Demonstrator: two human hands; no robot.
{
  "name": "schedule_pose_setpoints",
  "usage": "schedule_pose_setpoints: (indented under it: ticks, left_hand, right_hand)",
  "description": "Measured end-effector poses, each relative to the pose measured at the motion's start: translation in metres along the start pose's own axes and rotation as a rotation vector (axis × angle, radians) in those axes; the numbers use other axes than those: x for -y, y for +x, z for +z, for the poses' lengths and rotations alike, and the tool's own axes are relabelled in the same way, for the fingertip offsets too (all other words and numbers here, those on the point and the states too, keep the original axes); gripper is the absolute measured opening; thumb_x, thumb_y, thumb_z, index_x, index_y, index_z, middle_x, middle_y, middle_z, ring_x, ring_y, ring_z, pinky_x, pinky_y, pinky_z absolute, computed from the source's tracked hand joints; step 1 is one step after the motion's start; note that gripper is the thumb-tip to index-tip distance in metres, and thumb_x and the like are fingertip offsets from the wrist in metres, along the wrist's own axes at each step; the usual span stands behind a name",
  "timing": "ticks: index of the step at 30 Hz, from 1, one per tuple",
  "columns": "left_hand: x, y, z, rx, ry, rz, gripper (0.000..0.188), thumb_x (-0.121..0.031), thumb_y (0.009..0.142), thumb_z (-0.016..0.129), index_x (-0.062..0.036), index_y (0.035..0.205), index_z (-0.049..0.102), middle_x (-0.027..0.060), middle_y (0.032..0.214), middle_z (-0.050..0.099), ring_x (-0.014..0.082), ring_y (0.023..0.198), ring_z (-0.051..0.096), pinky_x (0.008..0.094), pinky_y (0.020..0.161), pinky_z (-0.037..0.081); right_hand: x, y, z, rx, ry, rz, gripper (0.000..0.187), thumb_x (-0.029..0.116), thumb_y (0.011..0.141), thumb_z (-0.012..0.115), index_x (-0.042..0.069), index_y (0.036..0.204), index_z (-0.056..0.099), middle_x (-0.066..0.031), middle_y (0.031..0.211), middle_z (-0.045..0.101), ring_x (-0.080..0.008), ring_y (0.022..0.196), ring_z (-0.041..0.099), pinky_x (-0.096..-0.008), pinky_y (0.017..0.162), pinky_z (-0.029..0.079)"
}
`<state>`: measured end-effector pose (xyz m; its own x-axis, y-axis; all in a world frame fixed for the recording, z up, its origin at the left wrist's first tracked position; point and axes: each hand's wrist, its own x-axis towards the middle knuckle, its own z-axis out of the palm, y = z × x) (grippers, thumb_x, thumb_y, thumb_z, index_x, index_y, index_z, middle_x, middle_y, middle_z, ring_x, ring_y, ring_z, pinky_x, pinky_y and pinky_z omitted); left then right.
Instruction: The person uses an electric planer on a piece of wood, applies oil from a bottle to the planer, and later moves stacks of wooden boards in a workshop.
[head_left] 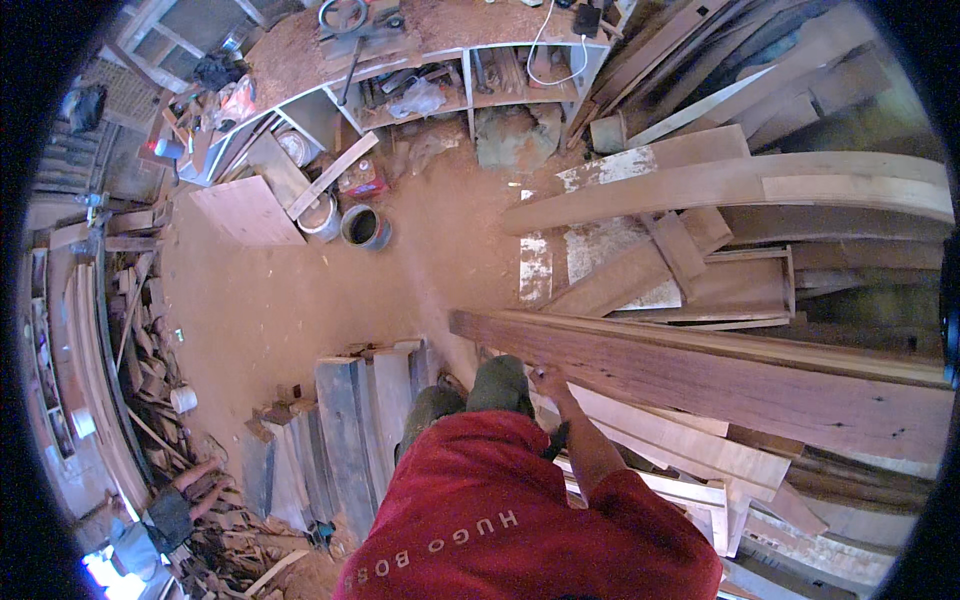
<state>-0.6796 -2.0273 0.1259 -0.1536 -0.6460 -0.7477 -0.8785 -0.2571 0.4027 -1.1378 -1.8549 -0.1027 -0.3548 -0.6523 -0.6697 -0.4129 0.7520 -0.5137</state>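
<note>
My right arm reaches forward past the dark red shirt on my body. My right hand (549, 382) is beside my thigh, close to the lower edge of a long brown wooden beam (700, 385). Its fingers look curled in, with a small pale spot at them; what they hold, if anything, is too small to make out. Whether the hand touches the beam is unclear. Pale boards (650, 430) lie beneath and beside my forearm. My left hand does not show. Thick grey planks (345, 420) stand or lean to the left of my legs.
Curved timber (730, 190) and stacked boards fill the right side. Ahead are a bucket (365, 228), a leaning panel (248, 212) and a white shelf bench (470, 85). At lower left, another person's arm (205, 478) shows near wood scraps (145, 375).
</note>
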Motion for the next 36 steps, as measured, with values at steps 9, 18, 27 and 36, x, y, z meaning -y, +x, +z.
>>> schedule_pose_setpoints:
  ticks: [9,18,27,36]
  left_hand:
    - [-0.017,-0.006,0.016,-0.048,-0.079,0.063,0.036,-0.038,0.08,0.073,-0.005,0.096,0.069,0.0128,0.088,0.071,0.026,0.084,0.068,0.0396,0.07,0.053]
    - [0.071,-0.06,0.047,-0.126,-0.201,-0.128,0.034,-0.035,0.082,0.073,-0.0053,0.097,0.068,0.0111,0.088,0.07,0.0246,0.083,0.068,0.0387,0.069,0.053]
    - [0.262,-0.162,0.102,-0.19,-0.283,-0.497,0.032,-0.033,0.083,0.074,-0.0055,0.098,0.067,0.0094,0.088,0.07,0.0231,0.081,0.068,0.0378,0.068,0.052]
    - [0.116,-0.021,0.078,-0.513,-0.541,0.006,0.037,-0.023,0.09,0.069,-0.0036,0.121,0.061,0.0134,0.109,0.069,0.0272,0.094,0.069,0.0379,0.077,0.055]
  right_hand:
    - [-0.002,0.004,0.002,-0.124,-0.073,0.026,0.042,0.045,0.094,0.053,0.011,0.112,0.07,-0.0221,0.106,0.069,-0.0385,0.102,0.065,-0.048,0.095,0.047]
    - [0.024,0.003,-0.014,0.084,-0.1,0.081,0.047,0.048,0.092,0.055,0.007,0.113,0.068,-0.0247,0.109,0.067,-0.0418,0.104,0.062,-0.0515,0.095,0.047]
    - [0.008,-0.03,0.008,0.2,-0.127,-0.012,0.044,0.047,0.093,0.057,0.007,0.105,0.07,-0.0223,0.101,0.069,-0.0382,0.098,0.066,-0.0493,0.088,0.05]
    - [0.018,0.049,-0.013,-0.04,-0.366,-0.369,0.041,0.044,0.092,0.06,0.006,0.104,0.069,-0.0223,0.099,0.07,-0.0381,0.096,0.066,-0.0485,0.086,0.051]
